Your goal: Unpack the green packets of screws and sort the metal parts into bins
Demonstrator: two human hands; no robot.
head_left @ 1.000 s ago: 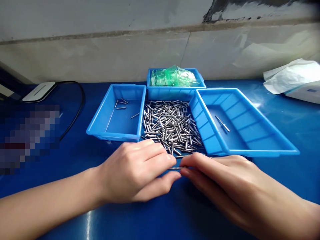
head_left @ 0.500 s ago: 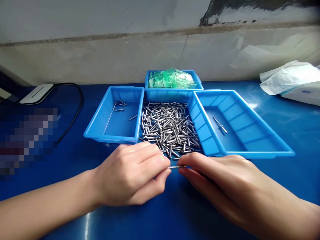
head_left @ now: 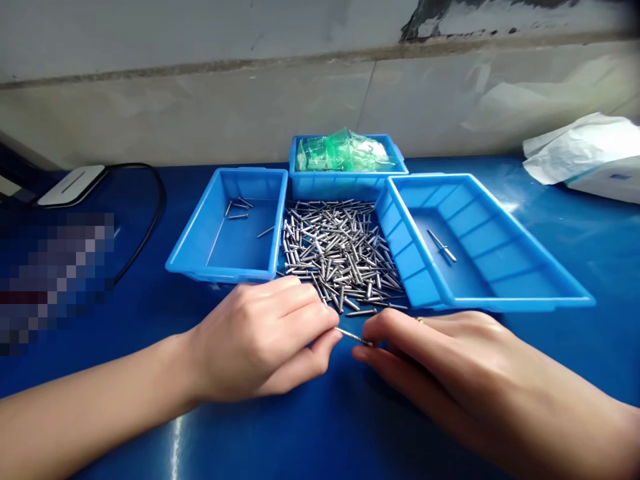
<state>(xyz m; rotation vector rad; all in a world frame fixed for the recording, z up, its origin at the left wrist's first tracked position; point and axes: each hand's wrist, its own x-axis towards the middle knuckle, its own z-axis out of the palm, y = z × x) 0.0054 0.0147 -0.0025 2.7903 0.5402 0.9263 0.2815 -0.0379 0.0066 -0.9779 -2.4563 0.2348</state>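
A thin metal screw point(head_left: 353, 336) is held level with the gap between my hands, its right end tilted downward. My left hand point(head_left: 273, 340) pinches the left end between thumb and forefinger. The thumb and forefinger of my right hand point(head_left: 445, 367) close around the screw's head end. Just beyond my fingers lies a dense heap of screws and rivet-like pins point(head_left: 340, 250) on the blue table point(head_left: 320, 433).
A blue bin point(head_left: 225, 272) at left holds several screws. The right blue bin point(head_left: 520, 305) contains a rivet-like pin point(head_left: 442, 245). Behind the heap, another bin point(head_left: 340, 183) carries green plastic bags point(head_left: 343, 152). A white device point(head_left: 73, 185) with black cable and white packaging point(head_left: 585, 150) flank them.
The screw has gone from nearly level to slanting down at its right end. My right thumb and forefinger have shifted slightly; my left hand keeps its pinch.
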